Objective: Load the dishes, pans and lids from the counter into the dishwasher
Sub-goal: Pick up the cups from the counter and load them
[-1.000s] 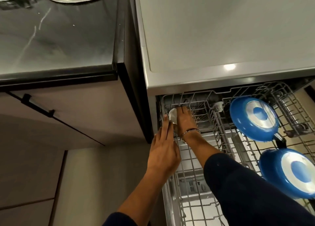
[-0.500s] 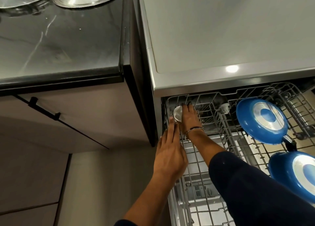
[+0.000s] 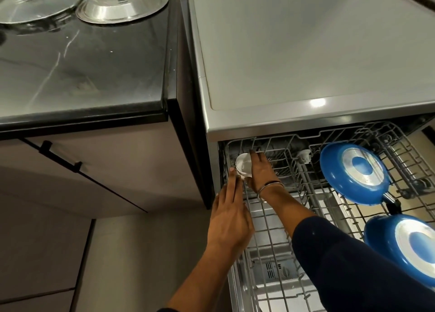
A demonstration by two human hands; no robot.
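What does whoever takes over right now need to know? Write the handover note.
Right hand: reaches deep into the rack's back-left corner, against a small white bowl; whether it grips is unclear.
Left hand: fingers straight, tips at the bowl's near edge.
Done: two blue pans stand in the rack, right side.
Left: seat the bowl, then load the glass lid and the steel lid still on the black counter.
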